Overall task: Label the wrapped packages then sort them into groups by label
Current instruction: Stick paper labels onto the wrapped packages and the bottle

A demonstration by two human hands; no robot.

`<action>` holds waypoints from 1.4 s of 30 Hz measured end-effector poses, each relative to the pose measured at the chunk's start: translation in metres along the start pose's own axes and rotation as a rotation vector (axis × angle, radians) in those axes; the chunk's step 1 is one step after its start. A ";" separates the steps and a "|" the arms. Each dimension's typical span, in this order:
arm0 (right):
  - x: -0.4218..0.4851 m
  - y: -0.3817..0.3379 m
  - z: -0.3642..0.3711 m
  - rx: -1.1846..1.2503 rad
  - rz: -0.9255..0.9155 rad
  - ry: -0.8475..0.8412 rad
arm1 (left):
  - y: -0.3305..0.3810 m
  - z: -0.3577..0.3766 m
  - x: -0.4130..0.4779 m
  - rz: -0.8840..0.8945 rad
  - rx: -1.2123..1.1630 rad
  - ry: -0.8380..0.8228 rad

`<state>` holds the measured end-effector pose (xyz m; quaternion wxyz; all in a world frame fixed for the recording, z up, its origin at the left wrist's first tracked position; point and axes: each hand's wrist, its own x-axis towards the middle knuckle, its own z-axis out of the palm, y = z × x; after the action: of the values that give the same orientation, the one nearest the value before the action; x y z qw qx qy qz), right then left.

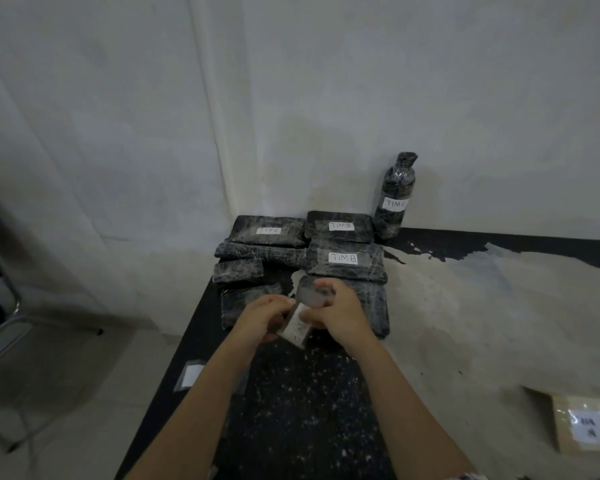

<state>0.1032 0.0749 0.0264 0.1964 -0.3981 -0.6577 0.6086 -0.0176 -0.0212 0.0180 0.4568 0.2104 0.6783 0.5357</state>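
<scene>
Several black wrapped packages lie at the table's far left. Two flat ones point(340, 226) point(345, 259) carry white labels reading TIMB, and another point(269, 231) has a label too small to read. A wrapped bottle point(395, 199) stands upright by the wall with a label. Three small unlabelled packages point(238, 270) lie to the left. My right hand point(340, 308) grips a roll of clear tape point(314, 294) above a larger package point(374, 306). My left hand point(264, 315) pinches a white paper label point(297, 328) on the tape strip.
A worn black table point(430, 323) with flaked paint stands against a white wall. A white paper slip point(192, 375) lies near its left edge. A brown box point(582, 424) with a white label sits at the right. A metal chair frame point(0, 306) stands on the floor at left.
</scene>
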 end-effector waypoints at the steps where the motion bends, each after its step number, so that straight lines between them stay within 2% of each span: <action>1: 0.000 -0.001 -0.001 -0.044 -0.004 -0.054 | 0.001 0.002 0.001 0.018 0.022 -0.036; 3: 0.000 -0.002 -0.001 -0.115 -0.029 -0.132 | 0.001 0.006 0.001 0.070 0.048 -0.093; 6: -0.001 -0.001 -0.001 -0.135 -0.051 -0.147 | 0.000 0.010 0.004 0.142 0.018 -0.070; 9: -0.001 0.004 0.001 -0.124 -0.027 -0.107 | 0.000 0.011 0.006 0.149 -0.120 -0.038; 14: -0.002 0.012 0.002 -0.098 0.071 -0.219 | 0.001 0.011 0.015 0.073 -0.478 0.122; 19: 0.001 0.013 -0.001 0.028 0.156 -0.250 | -0.006 0.010 0.022 0.084 -0.509 0.311; 24: 0.005 0.011 -0.007 0.094 0.277 -0.252 | -0.009 0.014 0.026 0.141 -0.530 0.277; 27: 0.008 0.010 -0.014 0.166 0.369 -0.178 | -0.008 0.016 0.031 0.162 -0.468 0.241; 31: 0.011 0.009 -0.024 0.097 0.422 -0.107 | -0.005 0.030 0.036 0.177 -0.346 0.282; 38: 0.013 0.011 -0.044 -0.077 0.425 -0.215 | 0.005 0.057 0.044 0.362 -0.101 0.351; 42: 0.018 0.017 -0.052 0.040 0.396 -0.071 | 0.011 0.060 0.053 0.375 -0.059 0.384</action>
<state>0.1353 0.1213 0.0154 0.0573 -0.4938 -0.5611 0.6619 0.0048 0.0553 0.0069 0.2183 0.2134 0.6860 0.6605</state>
